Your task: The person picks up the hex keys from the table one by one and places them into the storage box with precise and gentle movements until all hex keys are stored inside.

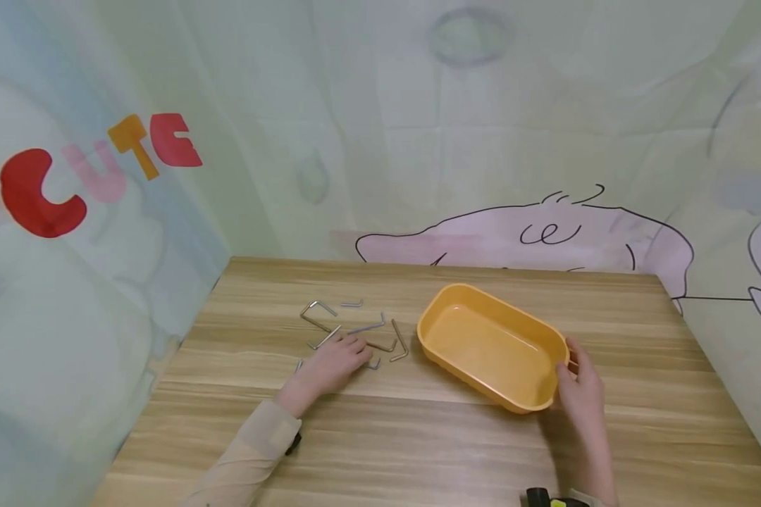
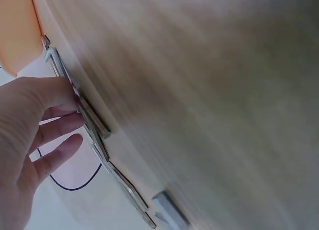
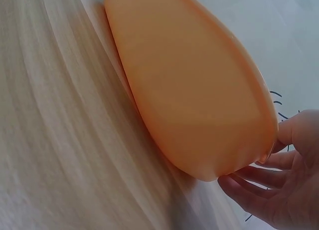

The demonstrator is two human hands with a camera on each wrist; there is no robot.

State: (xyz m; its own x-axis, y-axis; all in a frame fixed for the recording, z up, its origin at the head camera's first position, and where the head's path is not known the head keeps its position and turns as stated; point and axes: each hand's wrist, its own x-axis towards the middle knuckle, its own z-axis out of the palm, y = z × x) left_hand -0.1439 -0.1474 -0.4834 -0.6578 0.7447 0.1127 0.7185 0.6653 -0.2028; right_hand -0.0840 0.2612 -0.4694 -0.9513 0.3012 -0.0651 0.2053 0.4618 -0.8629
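Note:
My left hand [image 1: 332, 362] reaches down among several L-shaped hex keys [image 1: 401, 341] on the left half of the table. In the left wrist view, thumb and index fingertips come together at the end of a hex key [image 2: 94, 119], while the other fingers stay spread; part of the index finger is hidden behind the thumb. A yellow-orange rectangular tray [image 1: 482, 345] with rounded corners sits at an angle to the right of the keys. At its right end my right hand [image 1: 582, 387] grips the rim, thumb on the near side and fingers beyond; the right wrist view shows fingers [image 3: 244, 192] against the end wall.
The wood-grain table [image 1: 380, 458] ends at a printed cloth backdrop [image 1: 355, 141] behind and at both sides. More hex keys, such as a small one [image 1: 351, 304], lie behind the left hand. Dark wrist gear [image 1: 548, 498] shows on the right arm.

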